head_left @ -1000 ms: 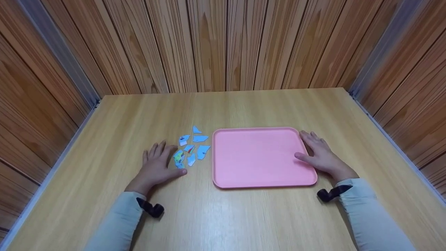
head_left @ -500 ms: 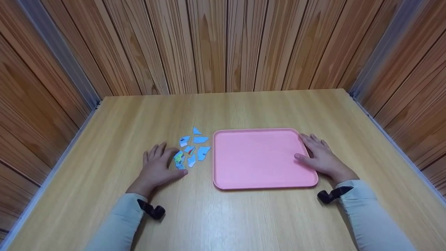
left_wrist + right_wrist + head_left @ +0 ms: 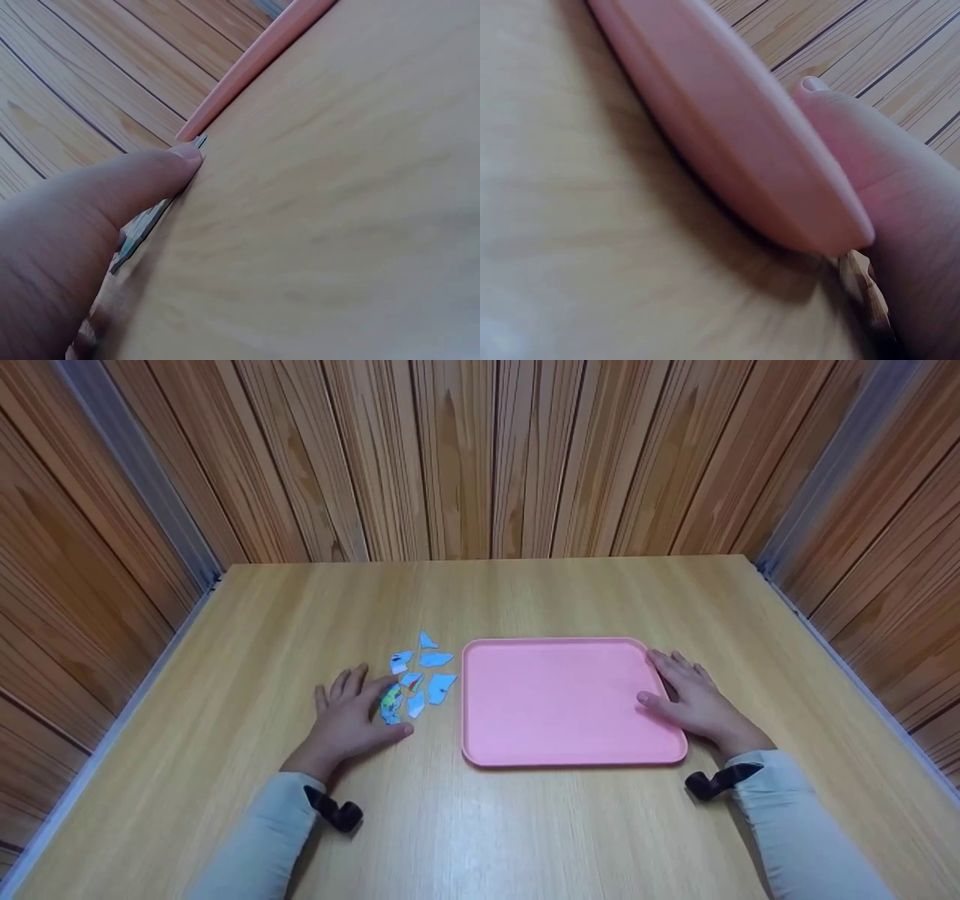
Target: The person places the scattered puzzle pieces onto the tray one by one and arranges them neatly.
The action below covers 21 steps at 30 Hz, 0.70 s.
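My left hand [image 3: 351, 721] rests on the table beside a loose cluster of flat, mostly blue picture pieces. Its thumb and index finger spread around a larger green-and-blue piece [image 3: 391, 705], the index fingertip right at its upper edge. Near that fingertip lies a small piece with a red mark [image 3: 412, 682]. Seen from the left wrist, the thumb [image 3: 142, 184] covers part of a thin piece [image 3: 142, 236]. My right hand [image 3: 697, 701] lies along the right edge of a pink tray [image 3: 555, 701], thumb over the tray's inside, fingers extended outside the rim.
More blue pieces, including a triangular one [image 3: 427, 640] and a wide one [image 3: 441, 688], lie left of the tray. The wooden table [image 3: 480, 832] meets a wood-panelled wall [image 3: 480, 457] at the back, with panels on both sides.
My left hand has edged slightly right, its index finger closer over the green-and-blue piece. The whole head view has shifted a little. My right hand stays at the tray's edge.
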Motion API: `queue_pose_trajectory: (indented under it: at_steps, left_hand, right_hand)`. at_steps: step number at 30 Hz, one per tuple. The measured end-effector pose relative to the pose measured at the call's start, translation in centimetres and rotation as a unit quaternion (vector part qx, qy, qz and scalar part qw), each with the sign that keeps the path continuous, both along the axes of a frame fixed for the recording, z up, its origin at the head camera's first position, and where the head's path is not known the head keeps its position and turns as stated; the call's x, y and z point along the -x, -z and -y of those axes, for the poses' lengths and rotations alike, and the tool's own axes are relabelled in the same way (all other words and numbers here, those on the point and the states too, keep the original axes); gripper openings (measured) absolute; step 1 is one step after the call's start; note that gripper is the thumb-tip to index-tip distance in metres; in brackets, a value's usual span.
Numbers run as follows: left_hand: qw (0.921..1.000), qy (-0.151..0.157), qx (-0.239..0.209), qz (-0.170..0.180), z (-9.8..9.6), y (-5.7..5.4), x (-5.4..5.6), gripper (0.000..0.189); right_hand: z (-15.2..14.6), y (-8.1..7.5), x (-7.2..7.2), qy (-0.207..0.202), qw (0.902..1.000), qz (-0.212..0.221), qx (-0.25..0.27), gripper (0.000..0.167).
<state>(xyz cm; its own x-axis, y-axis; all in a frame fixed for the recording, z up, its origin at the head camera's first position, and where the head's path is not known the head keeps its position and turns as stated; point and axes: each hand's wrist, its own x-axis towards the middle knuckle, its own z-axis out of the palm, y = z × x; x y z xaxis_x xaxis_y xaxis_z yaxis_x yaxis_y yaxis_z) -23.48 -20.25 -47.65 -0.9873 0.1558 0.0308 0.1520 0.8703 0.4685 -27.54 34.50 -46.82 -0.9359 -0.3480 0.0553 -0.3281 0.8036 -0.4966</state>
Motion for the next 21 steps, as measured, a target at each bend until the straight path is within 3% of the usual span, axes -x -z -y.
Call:
queue_pose_trajectory:
  at_steps: [21]
  left_hand:
    - [0.9971,-0.02,-0.066,-0.03,-0.45,-0.51,0.51,0.091]
  right_hand:
    - [0.09,0.01,0.06,0.004,1.0,0.003,0.002,0.088]
